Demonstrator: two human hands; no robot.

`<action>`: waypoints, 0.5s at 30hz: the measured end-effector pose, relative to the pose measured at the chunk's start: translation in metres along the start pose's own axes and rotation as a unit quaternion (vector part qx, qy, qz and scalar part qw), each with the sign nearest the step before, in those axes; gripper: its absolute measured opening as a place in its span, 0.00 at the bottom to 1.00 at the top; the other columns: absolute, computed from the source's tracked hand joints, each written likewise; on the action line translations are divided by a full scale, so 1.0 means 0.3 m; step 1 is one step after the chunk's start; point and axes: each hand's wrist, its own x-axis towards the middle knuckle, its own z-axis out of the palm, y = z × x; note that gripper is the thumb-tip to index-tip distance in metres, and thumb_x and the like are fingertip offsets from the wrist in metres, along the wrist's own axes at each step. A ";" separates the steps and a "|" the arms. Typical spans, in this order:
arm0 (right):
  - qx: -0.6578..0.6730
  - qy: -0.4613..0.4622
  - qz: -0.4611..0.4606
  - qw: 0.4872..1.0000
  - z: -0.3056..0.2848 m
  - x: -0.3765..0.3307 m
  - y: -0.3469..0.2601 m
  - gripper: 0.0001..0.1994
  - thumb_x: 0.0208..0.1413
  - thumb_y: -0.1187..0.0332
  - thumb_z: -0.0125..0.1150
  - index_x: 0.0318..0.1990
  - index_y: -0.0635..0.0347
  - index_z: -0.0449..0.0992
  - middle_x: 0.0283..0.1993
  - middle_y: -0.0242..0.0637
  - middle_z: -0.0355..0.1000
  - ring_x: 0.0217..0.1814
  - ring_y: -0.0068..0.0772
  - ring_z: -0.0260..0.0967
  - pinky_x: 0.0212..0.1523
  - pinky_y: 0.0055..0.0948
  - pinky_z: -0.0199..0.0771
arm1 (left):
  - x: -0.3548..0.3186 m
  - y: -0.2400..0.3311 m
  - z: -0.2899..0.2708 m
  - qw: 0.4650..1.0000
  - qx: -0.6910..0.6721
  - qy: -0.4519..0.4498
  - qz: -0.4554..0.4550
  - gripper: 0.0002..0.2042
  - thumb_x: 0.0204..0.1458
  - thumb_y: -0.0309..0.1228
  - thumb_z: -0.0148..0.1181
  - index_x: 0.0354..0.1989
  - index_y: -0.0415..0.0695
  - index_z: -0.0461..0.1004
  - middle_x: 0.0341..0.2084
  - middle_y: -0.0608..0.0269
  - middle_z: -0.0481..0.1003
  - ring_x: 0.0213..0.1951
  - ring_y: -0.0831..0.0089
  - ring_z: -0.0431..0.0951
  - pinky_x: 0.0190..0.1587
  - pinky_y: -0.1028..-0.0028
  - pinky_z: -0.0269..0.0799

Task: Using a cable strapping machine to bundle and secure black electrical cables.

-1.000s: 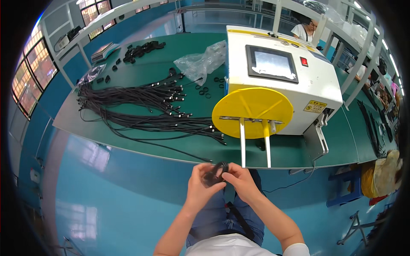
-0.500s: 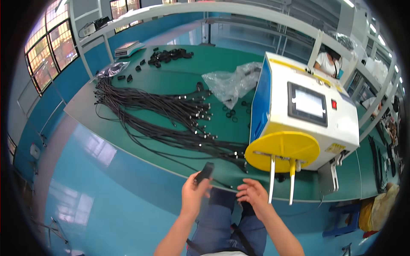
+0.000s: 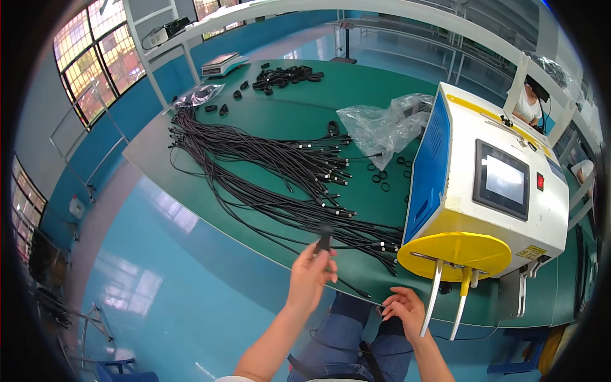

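The left hand (image 3: 310, 275) pinches a small black cable bundle (image 3: 324, 240) between its fingertips, raised just over the near edge of the green table (image 3: 267, 121). The right hand (image 3: 404, 310) holds nothing, its fingers loosely curled, near the 2 white prongs (image 3: 435, 298) under the machine's yellow disc (image 3: 462, 253). Loose black cables (image 3: 273, 172) spread across the table to the far left.

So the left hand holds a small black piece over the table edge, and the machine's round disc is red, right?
Not quite. In the head view the disc on the machine is yellow, not red. The left hand does hold a small black piece over the table edge.
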 end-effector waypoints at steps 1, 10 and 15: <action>0.000 0.000 0.001 1.000 -0.002 -0.001 0.000 0.17 0.54 0.78 0.49 0.53 0.67 0.62 0.39 0.48 0.70 0.34 0.35 0.72 0.34 0.29 0.76 | -0.001 -0.006 0.010 0.973 0.192 0.040 0.125 0.20 0.54 0.35 0.57 0.53 0.39 0.68 0.38 0.63 0.71 0.34 0.78 0.71 0.31 0.81 0.71; -0.001 0.000 0.002 1.000 -0.008 0.008 0.001 0.18 0.54 0.79 0.48 0.53 0.68 0.61 0.38 0.48 0.70 0.33 0.36 0.72 0.33 0.29 0.77 | -0.003 -0.005 0.039 0.739 0.563 0.096 0.356 0.26 0.38 0.16 0.66 0.51 0.39 0.69 0.34 0.64 0.69 0.34 0.79 0.71 0.34 0.81 0.74; 0.001 -0.002 -0.004 1.000 -0.008 0.003 -0.010 0.18 0.54 0.79 0.48 0.53 0.68 0.61 0.38 0.49 0.70 0.33 0.36 0.72 0.33 0.29 0.77 | -0.005 0.003 0.045 0.750 0.558 0.090 0.343 0.25 0.40 0.17 0.65 0.51 0.38 0.69 0.35 0.66 0.68 0.35 0.80 0.70 0.34 0.81 0.72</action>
